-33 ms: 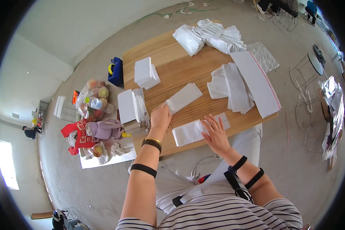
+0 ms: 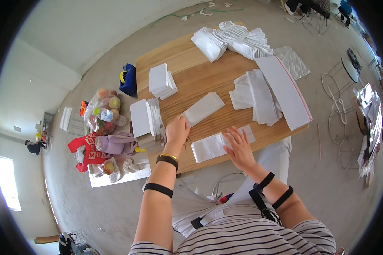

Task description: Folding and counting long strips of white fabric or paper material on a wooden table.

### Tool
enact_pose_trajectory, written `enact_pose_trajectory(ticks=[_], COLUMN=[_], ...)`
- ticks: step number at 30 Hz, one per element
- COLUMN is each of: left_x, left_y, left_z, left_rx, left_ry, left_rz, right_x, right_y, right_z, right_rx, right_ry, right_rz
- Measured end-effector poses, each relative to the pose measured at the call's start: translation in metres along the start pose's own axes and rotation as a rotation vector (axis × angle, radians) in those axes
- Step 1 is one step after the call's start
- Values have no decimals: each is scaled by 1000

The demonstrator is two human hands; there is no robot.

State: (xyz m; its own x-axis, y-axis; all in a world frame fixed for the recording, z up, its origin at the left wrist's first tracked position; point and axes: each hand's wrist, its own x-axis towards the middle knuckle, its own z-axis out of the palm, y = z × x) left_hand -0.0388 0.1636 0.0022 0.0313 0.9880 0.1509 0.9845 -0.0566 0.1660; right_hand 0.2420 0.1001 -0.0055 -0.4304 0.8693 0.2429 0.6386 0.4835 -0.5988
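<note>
My left hand (image 2: 177,131) is closed in a pinch at the near left end of a small stack of flat white sleeves (image 2: 205,108), which lies slanted on the wooden table. The fingertips are partly hidden by the hand itself. Close to the table's front edge lies another flat white sleeve (image 2: 207,148), partly see-through. My right hand (image 2: 239,148) rests on its right part with fingers spread, holding nothing. To the left of my left hand stands a stack of white folded cards or boxes (image 2: 141,118); a smaller white stack (image 2: 161,80) sits behind it.
Loose white sleeves (image 2: 255,95) lie at the right, beside a long white box (image 2: 283,91). Bundled white sleeves (image 2: 232,40) fill the far edge. Left of the table are a blue tape dispenser (image 2: 128,80), a bag of fruit (image 2: 104,108) and a purple bag (image 2: 117,143). Wire-framed stools (image 2: 338,91) stand right.
My left hand and forearm have shifted very slightly left. My right hand and the things on the table look the same.
</note>
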Motion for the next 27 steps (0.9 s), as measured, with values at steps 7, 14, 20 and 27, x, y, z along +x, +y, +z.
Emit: enact_pose_trajectory(ticks=[7,14,20,27], left_x=[-29,-84,-105,-117], left_y=[4,0,-11,-25], left_z=[-34,-70,-110,-127], left_rx=[-210,-404,-271,-269], left_ry=[163,257,338,375], left_rz=[26,-59,83,27], right_x=[28,81,102,93], right_y=[0,-35,-50,-89], right_z=[14,78,75,89], right_rx=[745,1504,300,-130], right_ry=[-178,-202,61,-143], right_rz=[522,833,421,-112])
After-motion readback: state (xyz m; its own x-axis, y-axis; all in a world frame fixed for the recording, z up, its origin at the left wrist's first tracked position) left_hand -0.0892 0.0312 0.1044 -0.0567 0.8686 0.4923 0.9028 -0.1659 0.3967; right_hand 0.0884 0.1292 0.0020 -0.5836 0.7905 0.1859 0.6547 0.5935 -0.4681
